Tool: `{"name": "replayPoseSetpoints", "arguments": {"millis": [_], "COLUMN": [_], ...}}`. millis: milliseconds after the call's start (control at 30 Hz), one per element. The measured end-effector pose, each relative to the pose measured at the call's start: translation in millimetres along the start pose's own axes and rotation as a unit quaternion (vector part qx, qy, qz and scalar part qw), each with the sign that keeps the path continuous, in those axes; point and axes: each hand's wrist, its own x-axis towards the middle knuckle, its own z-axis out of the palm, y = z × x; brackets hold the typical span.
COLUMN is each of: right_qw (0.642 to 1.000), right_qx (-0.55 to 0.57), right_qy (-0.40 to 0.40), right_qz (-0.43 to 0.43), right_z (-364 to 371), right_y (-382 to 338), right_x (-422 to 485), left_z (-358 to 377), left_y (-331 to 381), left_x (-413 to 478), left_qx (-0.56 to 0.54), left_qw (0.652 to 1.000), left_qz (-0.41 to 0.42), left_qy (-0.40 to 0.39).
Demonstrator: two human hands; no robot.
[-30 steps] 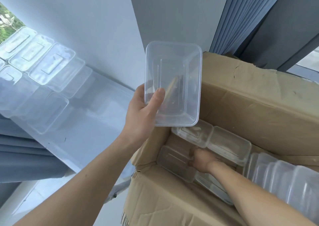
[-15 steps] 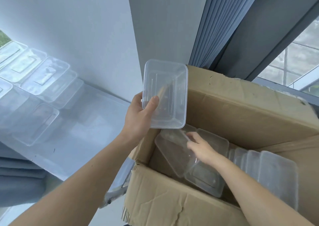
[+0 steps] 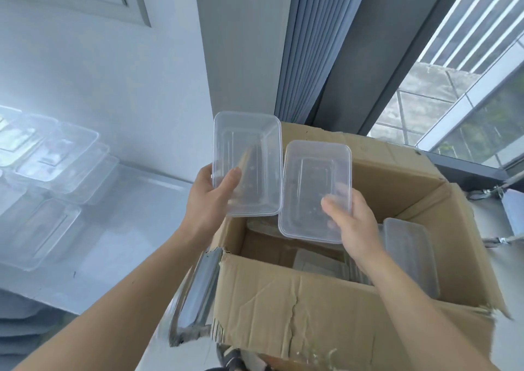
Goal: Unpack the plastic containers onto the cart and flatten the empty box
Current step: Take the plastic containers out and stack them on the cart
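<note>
Currently two clear plastic containers are held up over the open cardboard box [image 3: 312, 314], side by side; whether their edges touch cannot be told. The left container [image 3: 249, 149] is gripped at its near left corner by the left hand [image 3: 208, 200], with the thumb laid over the rim and the fingers hidden behind. The right container [image 3: 309, 172] is pinched at its near right corner by the right hand [image 3: 360, 229], thumb on the front, fingers seen through the plastic at the back. Both are empty.

Inside the box, packed containers [image 3: 408, 251] are stood on edge along the right wall, and a few more are glimpsed lower down; nothing is seen in them. Part of the box interior is blocked by the right forearm and the right container. The box's near wall is creased and torn. A shiny grey strip [image 3: 198, 291] is seen at the box's near left corner; what it is cannot be told.

Left of the box, the cart [image 3: 136, 223] is seen with unpacked containers [image 3: 65, 158] laid in rows, washed out by glare. Behind the box a grey curtain [image 3: 300, 44] is hung, and a window [image 3: 467, 101] is seen to the far right of the box.
</note>
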Motion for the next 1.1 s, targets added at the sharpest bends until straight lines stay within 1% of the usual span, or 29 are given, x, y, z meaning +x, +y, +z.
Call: {"name": "replayPoseSetpoints", "arguments": {"millis": [167, 367, 500, 700, 833, 1000, 1100], "right_qw": [0.999, 0.998, 0.995, 0.986, 0.98, 0.975, 0.973], "right_qx": [0.001, 0.01, 0.035, 0.03, 0.042, 0.026, 0.031], "right_qy": [-0.033, -0.038, -0.09, -0.161, -0.19, -0.214, -0.223], "right_qz": [-0.033, -0.047, -0.03, -0.035, -0.043, -0.053, -0.055], "right_z": [4.7, 4.9, 24.6, 80.0, 130.0, 215.7, 276.4], "right_y": [-14.1, -14.1, -13.8, -24.8, -34.5, -47.8, -51.7], "right_x": [-30.7, -65.1, -88.0, -117.3, -125.5, -137.9, -152.5], "left_z": [-14.9, -37.8, -64.9, -124.8, -174.9, -251.7, -307.1], "left_y": [6.7, -5.4, -23.2, -36.7, -43.2, -49.4, -48.7], "left_x": [-38.9, -97.2, -134.8, -172.1, -187.6, -197.0, -198.5], "left_qx": [-0.017, -0.007, -0.008, -0.039, -0.058, -0.065, -0.051], "left_qw": [0.999, 0.997, 0.993, 0.983, 0.972, 0.963, 0.962], "left_qz": [0.006, -0.006, -0.022, -0.023, -0.023, -0.031, -0.034], "left_qy": [0.034, 0.079, 0.117, 0.179, 0.227, 0.261, 0.267]}}
